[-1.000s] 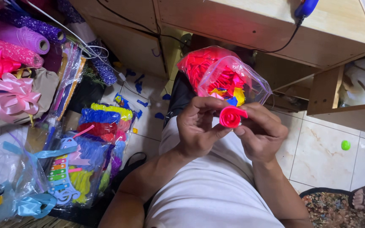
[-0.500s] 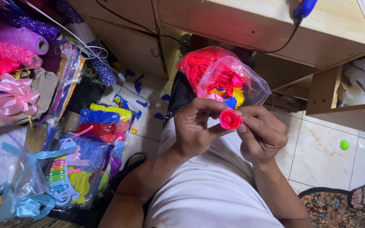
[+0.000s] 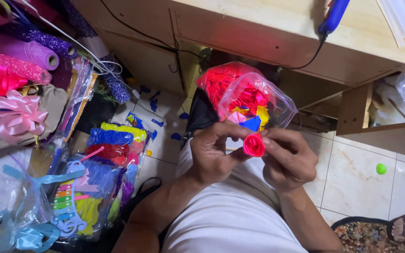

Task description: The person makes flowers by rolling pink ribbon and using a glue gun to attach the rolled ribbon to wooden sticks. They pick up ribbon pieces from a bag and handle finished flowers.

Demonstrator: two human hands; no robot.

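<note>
Hands meet over a lap: left hand (image 3: 214, 154) and right hand (image 3: 289, 159) both pinch a small pink ribbon rose (image 3: 253, 145). Just behind it sits a clear bag (image 3: 244, 93) of coloured ribbon pieces.

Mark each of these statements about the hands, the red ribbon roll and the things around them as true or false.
1. Both hands hold the red ribbon roll. True: fingers of the left hand and right hand pinch it.
2. The clear bag behind it holds only blue pieces. False: mostly red, with some yellow and blue.
3. A pink bow lies at the left. True.
4. A green ball rests on the wooden table. False: it is on the tiled floor.
</note>
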